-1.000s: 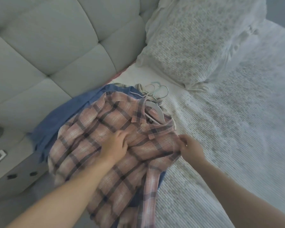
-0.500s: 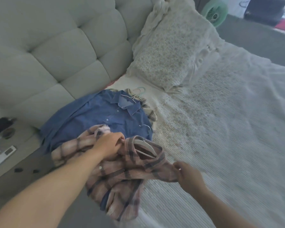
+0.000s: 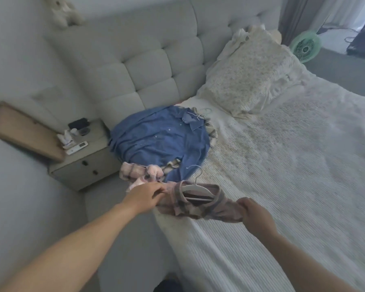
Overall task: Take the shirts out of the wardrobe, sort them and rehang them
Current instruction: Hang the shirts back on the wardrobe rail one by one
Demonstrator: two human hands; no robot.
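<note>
A pink plaid shirt on a white hanger is stretched between my two hands at the near left edge of the bed. My left hand grips its left shoulder and my right hand grips its right shoulder. One pink sleeve trails back toward the pile. Behind it a blue shirt lies flat on the bed on its hanger, over another checked shirt whose edge peeks out at the right.
The white bedspread stretches to the right. A pillow leans on the padded headboard. A nightstand with small items stands left of the bed. A green fan sits on the floor at the far right.
Both hands have pulled the plaid shirt off the blue shirt toward me and spread it by its shoulders. The camera has backed away and now takes in more of the room.
</note>
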